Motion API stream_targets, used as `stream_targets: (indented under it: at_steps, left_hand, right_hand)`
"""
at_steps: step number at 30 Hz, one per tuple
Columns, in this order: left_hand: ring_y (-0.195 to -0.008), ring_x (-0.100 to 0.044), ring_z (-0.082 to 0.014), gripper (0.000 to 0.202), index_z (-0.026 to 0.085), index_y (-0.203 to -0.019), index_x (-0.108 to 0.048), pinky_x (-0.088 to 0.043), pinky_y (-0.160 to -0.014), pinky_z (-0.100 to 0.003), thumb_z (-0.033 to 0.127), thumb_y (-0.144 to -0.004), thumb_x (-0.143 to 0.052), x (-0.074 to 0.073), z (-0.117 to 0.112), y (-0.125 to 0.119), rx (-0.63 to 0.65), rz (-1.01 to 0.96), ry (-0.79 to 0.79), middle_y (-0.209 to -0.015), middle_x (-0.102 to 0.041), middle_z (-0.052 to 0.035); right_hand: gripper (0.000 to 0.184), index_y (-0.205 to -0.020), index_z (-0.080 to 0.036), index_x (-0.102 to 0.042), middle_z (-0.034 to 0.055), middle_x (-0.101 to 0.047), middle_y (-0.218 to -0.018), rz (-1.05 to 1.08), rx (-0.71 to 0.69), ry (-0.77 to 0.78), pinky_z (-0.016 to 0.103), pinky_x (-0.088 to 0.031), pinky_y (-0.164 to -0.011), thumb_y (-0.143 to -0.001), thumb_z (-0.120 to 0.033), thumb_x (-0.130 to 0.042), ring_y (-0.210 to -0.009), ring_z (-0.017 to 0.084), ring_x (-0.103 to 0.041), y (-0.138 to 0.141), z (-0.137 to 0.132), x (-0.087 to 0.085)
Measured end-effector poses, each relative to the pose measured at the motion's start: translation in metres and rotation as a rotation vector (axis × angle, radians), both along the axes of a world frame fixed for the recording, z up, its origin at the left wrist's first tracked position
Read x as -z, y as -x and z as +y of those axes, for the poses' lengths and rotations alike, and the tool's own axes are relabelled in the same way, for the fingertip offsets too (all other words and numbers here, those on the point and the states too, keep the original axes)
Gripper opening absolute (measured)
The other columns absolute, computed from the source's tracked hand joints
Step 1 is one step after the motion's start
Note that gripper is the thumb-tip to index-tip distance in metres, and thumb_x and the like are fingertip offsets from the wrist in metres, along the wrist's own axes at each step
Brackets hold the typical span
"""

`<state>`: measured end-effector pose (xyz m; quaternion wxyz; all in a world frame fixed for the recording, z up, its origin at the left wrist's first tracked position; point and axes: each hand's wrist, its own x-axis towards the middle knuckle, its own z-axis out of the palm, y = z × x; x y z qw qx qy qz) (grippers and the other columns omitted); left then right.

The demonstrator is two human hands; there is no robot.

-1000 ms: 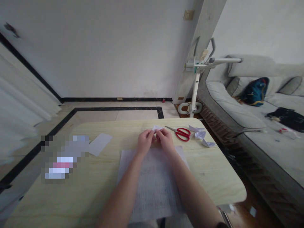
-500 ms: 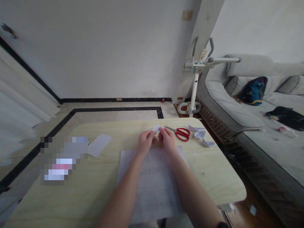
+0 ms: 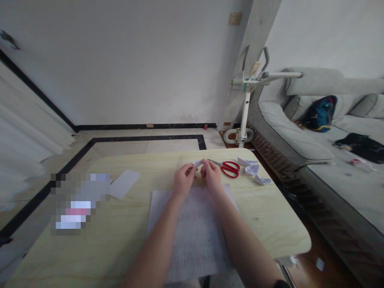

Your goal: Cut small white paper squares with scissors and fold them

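My left hand and my right hand meet above the far middle of a light wooden table. Both pinch a small white folded paper piece, which pokes out between the fingertips. Under my forearms lies a large white sheet of paper. Red-handled scissors rest just to the right of my right hand. Beyond them sit three small folded white paper shapes.
A white paper slip lies at the left, beside a blurred-out patch. The table edge falls off to the right toward a grey sofa with a blue bag. A white exercise machine stands behind the table.
The hands stay in nearly the same place; the fingers have shifted slightly on the folded paper, which now shows less above them.
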<state>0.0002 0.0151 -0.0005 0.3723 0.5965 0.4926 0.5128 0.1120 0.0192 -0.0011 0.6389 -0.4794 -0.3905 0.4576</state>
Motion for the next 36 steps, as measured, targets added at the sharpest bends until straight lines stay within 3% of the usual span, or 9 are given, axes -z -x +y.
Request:
stream_targets:
  at_steps: [8, 16, 24, 36]
  left_hand:
    - [-0.067, -0.063, -0.0145, 0.021, 0.019, -0.092, -0.066, -0.046, -0.065, -0.024, 0.034, -0.085, -0.054, 0.008, 0.0, 0.001, -0.004, 0.212, -0.107, -0.081, -0.069, -0.003]
    - [-0.069, -0.062, -0.0145, 0.02, 0.018, -0.09, -0.067, -0.046, -0.066, -0.025, 0.032, -0.086, -0.053, 0.007, 0.001, 0.001, -0.017, 0.268, -0.141, -0.081, -0.069, -0.0042]
    - [-0.075, -0.064, -0.016, 0.024, 0.018, -0.092, -0.067, -0.049, -0.069, -0.025, 0.038, -0.085, -0.055, 0.016, 0.004, 0.002, -0.049, 0.146, -0.117, -0.085, -0.069, -0.0055]
    - [-0.065, -0.063, -0.0149, 0.026, 0.017, -0.089, -0.068, -0.048, -0.06, -0.023, 0.039, -0.082, -0.056, 0.004, -0.001, 0.0, -0.009, 0.037, 0.019, -0.078, -0.069, -0.0047]
  right_hand:
    - [0.034, -0.059, -0.018, -0.054, -0.0058, -0.041, -0.045, 0.013, 0.013, -0.01, 0.023, -0.027, -0.042, -0.079, -0.045, -0.057, -0.041, 0.008, -0.036, -0.001, 0.001, 0.002]
    - [0.028, -0.068, -0.017, -0.062, -0.0053, -0.045, -0.048, 0.035, 0.051, 0.027, 0.023, -0.027, -0.041, -0.076, -0.044, -0.06, -0.041, 0.008, -0.037, -0.003, 0.002, -0.001]
    - [0.031, -0.064, -0.016, -0.062, -0.0006, -0.056, -0.053, 0.037, 0.058, 0.036, 0.023, -0.029, -0.041, -0.074, -0.044, -0.06, -0.041, 0.008, -0.041, -0.004, 0.002, 0.0]
    - [0.027, -0.066, -0.016, -0.061, -0.0009, -0.057, -0.054, 0.036, 0.077, 0.03, 0.023, -0.031, -0.042, -0.073, -0.043, -0.06, -0.041, 0.008, -0.041, -0.005, 0.004, 0.002]
